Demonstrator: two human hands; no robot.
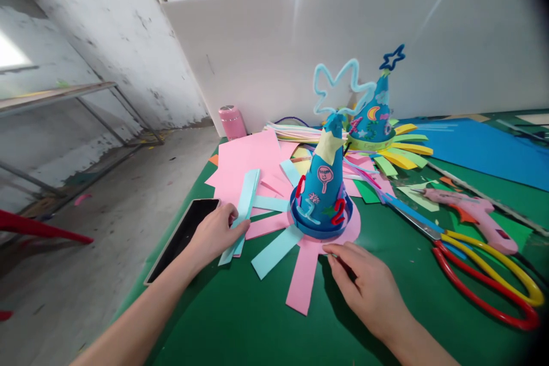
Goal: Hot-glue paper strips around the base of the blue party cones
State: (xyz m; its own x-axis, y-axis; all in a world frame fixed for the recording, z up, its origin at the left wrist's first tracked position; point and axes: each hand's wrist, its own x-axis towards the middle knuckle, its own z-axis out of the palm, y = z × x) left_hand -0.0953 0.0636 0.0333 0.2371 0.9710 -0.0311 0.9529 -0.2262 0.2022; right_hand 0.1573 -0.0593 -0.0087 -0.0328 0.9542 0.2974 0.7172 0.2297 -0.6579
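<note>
A blue cone party hat (319, 191) stands on the table, with a light blue fuzzy-wire star (355, 66) on top and stickers on its side. Pink and light blue paper strips fan out from its pink paper brim (352, 229). To its left, my left hand (217, 231) has its fingers curled and its thumb against a small stack of light blue paper strips (246, 197). At the brim's near edge, my right hand (364, 280) is closed in a pinch, fingertips at the pink paper. Any small thing between those fingertips is hidden.
A phone (182, 237) lies by the table's left edge. Large scissors (441, 234) and a pink glue gun (476, 211) lie right. Behind are pink paper sheets (240, 154), a pink canister (232, 122), a second cone hat (371, 120) and blue sheet (484, 146).
</note>
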